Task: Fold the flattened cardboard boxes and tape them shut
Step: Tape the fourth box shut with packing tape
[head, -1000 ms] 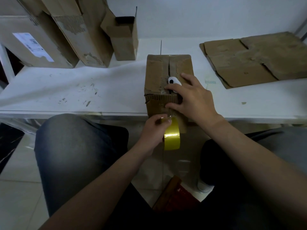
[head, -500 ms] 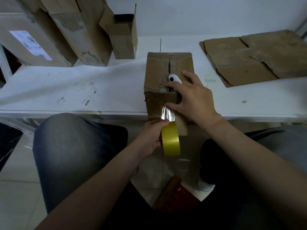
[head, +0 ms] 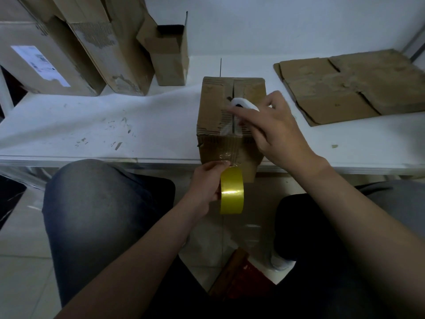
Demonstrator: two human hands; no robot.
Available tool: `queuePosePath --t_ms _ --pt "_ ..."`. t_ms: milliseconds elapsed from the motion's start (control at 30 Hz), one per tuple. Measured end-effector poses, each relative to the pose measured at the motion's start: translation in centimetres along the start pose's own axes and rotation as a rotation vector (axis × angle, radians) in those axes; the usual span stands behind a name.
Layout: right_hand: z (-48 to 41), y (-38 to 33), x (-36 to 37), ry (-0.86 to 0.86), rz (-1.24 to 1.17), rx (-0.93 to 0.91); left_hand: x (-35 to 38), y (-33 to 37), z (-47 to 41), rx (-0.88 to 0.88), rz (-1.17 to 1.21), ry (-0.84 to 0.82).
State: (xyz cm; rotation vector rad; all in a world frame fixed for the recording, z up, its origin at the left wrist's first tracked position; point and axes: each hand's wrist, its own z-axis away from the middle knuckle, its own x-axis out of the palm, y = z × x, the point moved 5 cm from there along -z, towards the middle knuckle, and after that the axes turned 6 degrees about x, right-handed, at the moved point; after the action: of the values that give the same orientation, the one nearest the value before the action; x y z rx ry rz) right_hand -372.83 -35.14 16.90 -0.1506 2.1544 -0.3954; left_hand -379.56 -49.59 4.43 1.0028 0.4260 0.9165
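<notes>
**Carefully now: tape part-laid, box hanging over the table edge**

Mostly the risks sit in the box (head: 216, 107) itself. It stands at the near edge of the table (head: 115, 125), and its front face pokes out past that edge, so a hard downward tug on the tape (head: 225, 155) could tip or drag it towards the lap. The clear strip runs from the top seam, over the front corner and down the front face. It looks crinkled near the corner, and pulled off-line it would likely wrinkle more or miss the gap between the two top flaps. If the strip goes slack, it may fold onto itself and stick.

Just below the front face, the left hand (head: 207, 183) grips the yellow roll (head: 231, 192) from the left side, thumb at the top where the strip leaves it. The roll hangs under the table edge, touching or nearly touching the cardboard.

Above the top seam, the right hand (head: 278, 132) holds a small white tool (head: 243, 104), fingers closed around it; what the tool is I cannot tell. Whether this hand presses on the flaps is unclear. If it does not, nothing steadies the box against the pull.

Further out, flat cardboard (head: 356, 86) waits at the right, well apart, and other boxes (head: 46, 65) stand at the back left.
</notes>
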Motion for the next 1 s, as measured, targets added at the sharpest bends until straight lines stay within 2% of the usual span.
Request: queuePosePath --t_ms 100,167,267,567,800,1000 --pt "0.4 0.0 -0.7 -0.151 -0.201 0.146 0.0 0.1 0.2 0.016 -0.022 0.015" --pt "0.9 -0.1 -0.7 -0.177 -0.227 0.184 0.0 0.2 0.4 0.025 -0.031 0.023" --pt "1.4 -0.7 -0.2 -0.148 -0.084 0.036 0.0 0.2 0.4 0.029 -0.034 0.035" --pt "2.1 -1.1 2.7 -0.242 0.292 0.014 -0.1 0.2 0.6 0.039 -0.032 0.075" --pt "1.8 -1.4 3.5 -0.259 0.405 0.016 -0.2 0.1 0.5 0.042 -0.039 0.116" --pt "1.3 -0.9 3.1 -0.313 0.341 -0.020 -0.2 0.4 0.4 0.056 -0.074 0.113"
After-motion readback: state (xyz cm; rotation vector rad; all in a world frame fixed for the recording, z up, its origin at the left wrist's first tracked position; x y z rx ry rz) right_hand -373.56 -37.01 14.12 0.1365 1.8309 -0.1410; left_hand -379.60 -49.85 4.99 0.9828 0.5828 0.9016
